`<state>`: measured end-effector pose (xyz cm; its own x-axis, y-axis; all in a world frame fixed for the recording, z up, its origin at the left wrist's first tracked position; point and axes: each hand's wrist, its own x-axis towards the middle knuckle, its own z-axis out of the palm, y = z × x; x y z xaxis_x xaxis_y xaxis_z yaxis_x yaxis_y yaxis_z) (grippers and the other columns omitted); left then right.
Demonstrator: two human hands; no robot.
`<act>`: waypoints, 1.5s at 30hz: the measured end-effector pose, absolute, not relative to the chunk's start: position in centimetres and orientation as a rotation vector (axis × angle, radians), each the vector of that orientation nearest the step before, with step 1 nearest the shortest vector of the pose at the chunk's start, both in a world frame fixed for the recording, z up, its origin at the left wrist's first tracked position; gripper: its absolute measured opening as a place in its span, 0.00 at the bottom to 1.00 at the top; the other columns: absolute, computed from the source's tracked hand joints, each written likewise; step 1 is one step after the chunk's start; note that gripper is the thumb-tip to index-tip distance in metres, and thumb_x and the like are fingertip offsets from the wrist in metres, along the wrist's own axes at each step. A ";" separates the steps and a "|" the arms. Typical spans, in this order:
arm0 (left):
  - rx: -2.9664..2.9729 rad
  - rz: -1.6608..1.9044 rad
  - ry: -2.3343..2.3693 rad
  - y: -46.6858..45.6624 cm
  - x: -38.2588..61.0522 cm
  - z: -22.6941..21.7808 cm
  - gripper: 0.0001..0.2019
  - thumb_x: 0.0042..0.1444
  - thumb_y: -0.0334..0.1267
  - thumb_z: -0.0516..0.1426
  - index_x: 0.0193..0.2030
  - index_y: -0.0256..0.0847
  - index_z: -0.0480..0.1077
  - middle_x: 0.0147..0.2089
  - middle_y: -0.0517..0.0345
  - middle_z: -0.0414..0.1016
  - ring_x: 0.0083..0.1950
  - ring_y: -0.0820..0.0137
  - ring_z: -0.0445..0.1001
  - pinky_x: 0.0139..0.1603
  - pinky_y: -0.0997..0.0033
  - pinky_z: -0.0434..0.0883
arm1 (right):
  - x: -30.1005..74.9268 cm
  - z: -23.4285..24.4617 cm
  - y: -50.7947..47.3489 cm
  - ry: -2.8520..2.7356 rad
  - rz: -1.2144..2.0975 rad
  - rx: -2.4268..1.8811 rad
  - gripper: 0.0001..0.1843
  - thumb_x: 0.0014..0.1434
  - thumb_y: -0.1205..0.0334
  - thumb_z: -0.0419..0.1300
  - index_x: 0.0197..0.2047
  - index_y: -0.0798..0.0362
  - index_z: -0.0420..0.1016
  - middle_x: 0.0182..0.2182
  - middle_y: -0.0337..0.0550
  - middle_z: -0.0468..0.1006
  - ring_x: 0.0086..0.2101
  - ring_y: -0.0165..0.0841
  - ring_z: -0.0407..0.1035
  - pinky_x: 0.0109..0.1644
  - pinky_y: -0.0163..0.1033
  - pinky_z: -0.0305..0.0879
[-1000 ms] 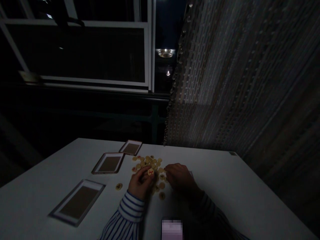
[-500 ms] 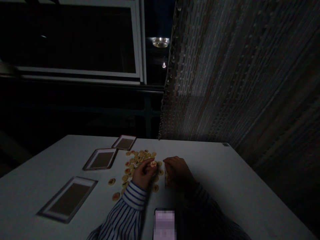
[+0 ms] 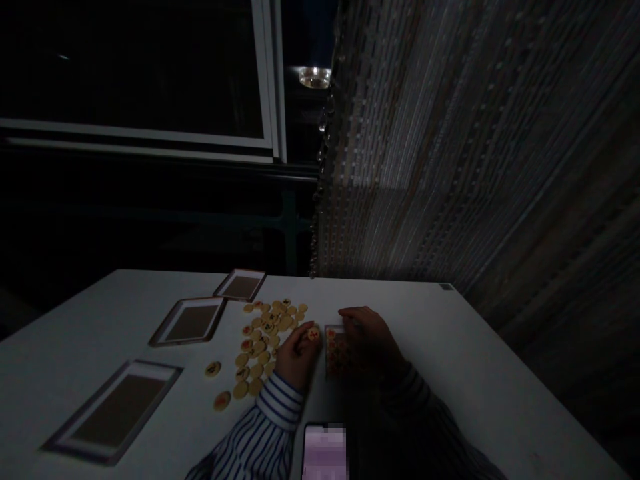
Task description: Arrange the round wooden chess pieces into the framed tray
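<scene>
My left hand is closed on a Chinese chess piece, a round wooden disc with a red character facing up. It hovers just right of a loose pile of similar pieces spread on the table, some with red or black characters, others plain side up. My right hand reaches over a shallow tray in which several red-marked pieces lie along the left side. The hand covers the tray's right part, and its fingertips are lost in shadow.
Three shallow trays, a near one, a middle one and a far one, lie along the left of the white table. A phone is at the near edge. A bead curtain hangs beyond.
My left hand has moved right with the chess piece, closer to the tray. My right hand has shifted slightly right, uncovering more of the tray and its red-marked pieces. The view has turned a little.
</scene>
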<state>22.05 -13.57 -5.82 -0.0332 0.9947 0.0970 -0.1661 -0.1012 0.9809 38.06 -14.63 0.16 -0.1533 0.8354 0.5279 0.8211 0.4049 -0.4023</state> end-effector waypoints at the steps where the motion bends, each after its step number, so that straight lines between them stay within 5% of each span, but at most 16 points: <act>1: 1.137 1.396 1.046 -13.7 22.1 -6.1 0.20 0.38 0.38 0.61 0.42 0.35 0.69 0.22 0.63 0.70 0.20 0.79 0.65 0.20 0.81 0.63 | 38.2 0.1 -14.5 -1.961 0.034 -1.414 0.12 0.57 0.65 0.49 0.40 0.54 0.71 0.38 0.44 0.76 0.39 0.33 0.67 0.45 0.40 0.61; 9: 1.109 1.354 1.023 -13.8 21.9 -5.9 0.13 0.36 0.35 0.61 0.31 0.36 0.65 0.23 0.63 0.69 0.21 0.81 0.66 0.22 0.83 0.63 | 37.1 0.3 -12.9 -2.081 0.146 -1.457 0.13 0.56 0.64 0.50 0.40 0.54 0.73 0.36 0.45 0.77 0.37 0.33 0.70 0.43 0.39 0.64; 18: 1.310 1.244 1.120 -14.2 21.4 -5.6 0.14 0.42 0.38 0.58 0.38 0.36 0.69 0.34 0.52 0.76 0.33 0.70 0.74 0.35 0.71 0.71 | 37.0 -1.1 -12.6 -2.187 0.513 -1.350 0.11 0.56 0.64 0.50 0.37 0.54 0.73 0.33 0.45 0.77 0.33 0.32 0.71 0.38 0.35 0.66; 28: 1.254 1.222 1.075 -14.4 21.7 -6.1 0.12 0.41 0.35 0.58 0.35 0.36 0.68 0.28 0.56 0.75 0.26 0.75 0.70 0.27 0.76 0.68 | 37.1 -2.0 -13.3 -2.124 0.724 -1.124 0.10 0.53 0.62 0.56 0.38 0.55 0.73 0.32 0.44 0.77 0.33 0.32 0.71 0.36 0.35 0.67; 45: 1.219 1.213 1.124 -14.6 21.3 -5.0 0.13 0.40 0.38 0.60 0.34 0.35 0.71 0.30 0.53 0.77 0.29 0.71 0.74 0.31 0.74 0.71 | 37.3 -2.2 -13.2 -2.089 0.808 -1.070 0.10 0.51 0.65 0.57 0.38 0.55 0.72 0.35 0.44 0.76 0.36 0.33 0.70 0.39 0.36 0.67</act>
